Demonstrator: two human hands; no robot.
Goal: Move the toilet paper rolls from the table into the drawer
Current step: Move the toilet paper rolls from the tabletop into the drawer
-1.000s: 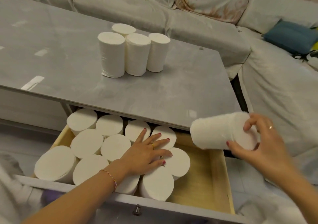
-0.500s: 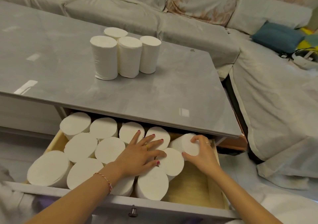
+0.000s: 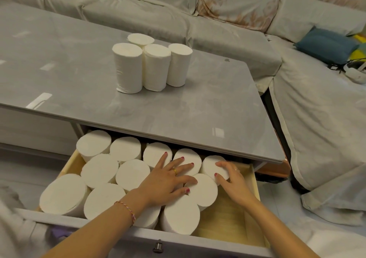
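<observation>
The roll that was out in the air to the right a second ago is now down inside the drawer [image 3: 255, 188], and the right hand [image 3: 232, 180] has gone in with it; the left hand [image 3: 168, 180] hasn't budged from the packed rolls.

From the head camera: that newly placed roll [image 3: 213, 166] stands upright at the back right of the pack, its long axis vertical, flat end facing up, tucked just under the table [image 3: 178, 115] edge. The right hand curls round its right side, thumb on the near edge of the top face and fingers wrapped over the far edge. It's seating the roll against its neighbours, I'd say, and letting go looks close. The left hand lies flat, fingers spread and straight, pressing down on the tops of the stacked rolls [image 3: 132, 173] and holding the pack steady.

Bare wood shows on the drawer's right side, so there's room yet. Four rolls on the table [image 3: 151, 65] stand upright in a tight cluster, beyond and to the left of both hands. The left hand is the nearer to them, though it is busy bracing.
</observation>
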